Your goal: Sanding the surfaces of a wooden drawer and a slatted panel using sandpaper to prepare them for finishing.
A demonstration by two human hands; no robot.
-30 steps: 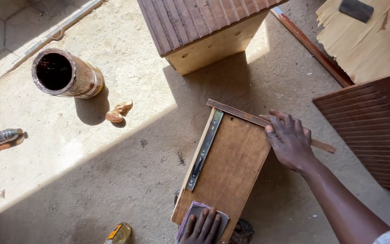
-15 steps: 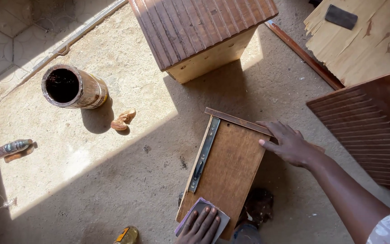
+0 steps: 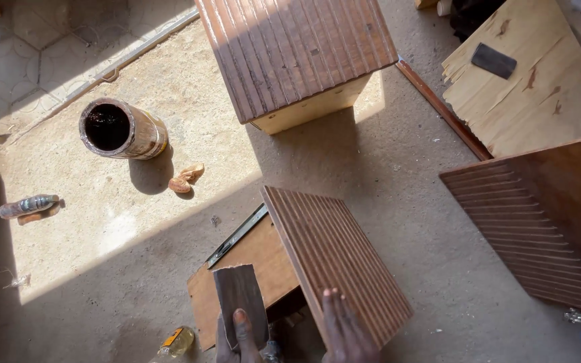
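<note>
I see the wooden drawer has been tipped up on the concrete floor, its grooved front now facing me, my right hand fingers spread against it, my left hand pinching sandpaper.

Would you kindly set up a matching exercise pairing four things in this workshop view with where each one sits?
Things:
1. sandpaper sheet
2. open can
3. small dark block
4. plastic bottle

Places:
A. on the pale plywood sheet, top right
B. lying on the floor at the far left
C. held in the left hand against the drawer box
D. on its side in the sunlit patch, mouth toward the camera

Pairs: 1-C, 2-D, 3-A, 4-B
</note>
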